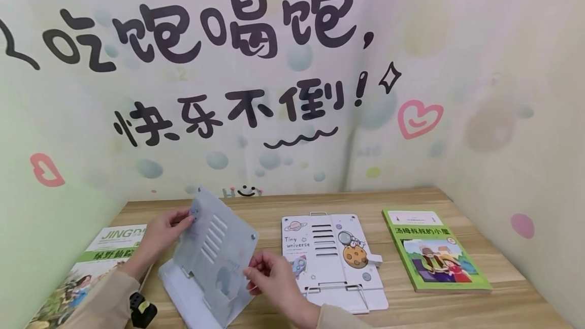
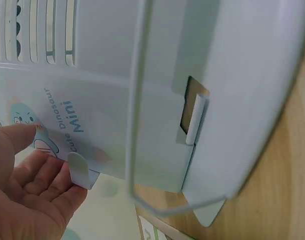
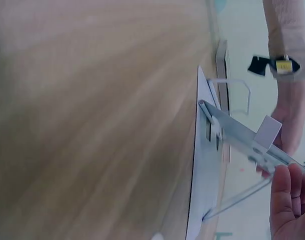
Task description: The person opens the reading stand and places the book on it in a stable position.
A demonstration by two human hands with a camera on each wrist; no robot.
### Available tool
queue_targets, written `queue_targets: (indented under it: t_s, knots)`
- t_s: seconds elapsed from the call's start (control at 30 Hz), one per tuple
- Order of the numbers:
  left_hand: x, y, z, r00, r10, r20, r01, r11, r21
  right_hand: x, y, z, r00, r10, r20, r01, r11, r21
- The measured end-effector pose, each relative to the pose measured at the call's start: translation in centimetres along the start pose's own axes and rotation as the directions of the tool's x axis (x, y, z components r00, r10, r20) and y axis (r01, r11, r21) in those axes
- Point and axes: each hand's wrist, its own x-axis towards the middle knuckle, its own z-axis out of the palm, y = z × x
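A pale blue metal book stand (image 1: pixel 207 260) with slots, printed "Cute Dinosaur Mini", stands on the table with its panel raised at an angle from its base (image 1: pixel 180 291). My left hand (image 1: pixel 164 232) pinches the panel's upper left edge, thumb on the printed face, close to a small page clip (image 2: pixel 78 170). At the lower right edge, my right hand (image 1: pixel 279 281) holds the panel between thumb and fingers. In the left wrist view a wire bar (image 2: pixel 135 110) crosses in front of the panel. Another page clip (image 3: pixel 268 133) shows in the right wrist view.
A second, white book stand (image 1: pixel 331 273) with space pictures lies flat to the right. Beyond it is a green-bordered book (image 1: pixel 445 286); another book (image 1: pixel 87 275) lies at the left, partly behind my left sleeve. Printed cloth walls (image 1: pixel 292 166) enclose the wooden table (image 1: pixel 411 314).
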Motion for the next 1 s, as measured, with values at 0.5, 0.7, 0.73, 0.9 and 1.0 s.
queue_targets:
  t_s: [0.5,0.7,0.73,0.9,1.0]
  knots:
    - [-3.5,-1.3,-1.0,0.971,-0.131,-0.202,0.134,0.991,0.002,4.3,0.1,-2.3,0.991,0.035,-0.131,-0.041,0.998,-0.044]
    - [-4.2,-1.8,-1.1,0.951,-0.223,-0.212,0.216,0.975,-0.055,5.6,0.1,-2.4,0.989,0.041,-0.143,-0.051,0.997,-0.065]
    - [-4.3,-1.8,-1.1,0.95,-0.225,-0.217,0.218,0.974,-0.058,5.7,0.1,-2.4,0.989,0.042,-0.144,-0.053,0.996,-0.069]
    - [-4.9,-1.9,-1.0,0.936,-0.227,-0.268,0.22,0.974,-0.056,6.6,0.1,-2.4,0.987,0.049,-0.153,-0.064,0.993,-0.095]
    - [-5.2,-2.0,-1.0,0.932,-0.226,-0.284,0.216,0.974,-0.065,7.0,0.2,-2.4,0.986,0.055,-0.158,-0.072,0.992,-0.103]
